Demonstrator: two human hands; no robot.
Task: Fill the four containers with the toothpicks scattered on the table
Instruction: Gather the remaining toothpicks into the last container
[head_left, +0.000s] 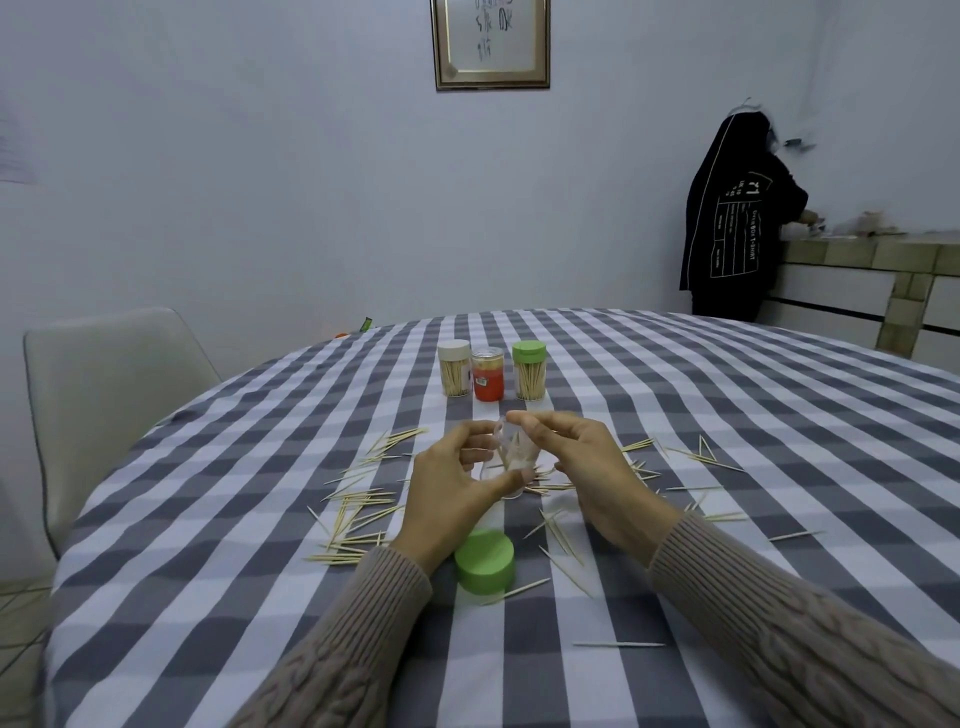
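A clear plastic container (511, 454), tilted and holding some toothpicks, sits between my hands above the table's middle. My left hand (457, 480) grips its lower side with thumb and fingers. My right hand (576, 457) pinches at its open mouth, and whether it holds toothpicks there I cannot tell. Loose toothpicks (363, 512) lie scattered around both hands. A green lid (484, 561) rests on the cloth near my left wrist. Three capped containers stand in a row further back: white-lidded (454, 370), red (488, 374) and green-lidded (529, 371).
The round table has a grey and white checked cloth (727, 415). A pale chair (104, 395) stands at the left edge. A person in a black top (737, 223) stands at a tiled counter (883, 260) at the back right.
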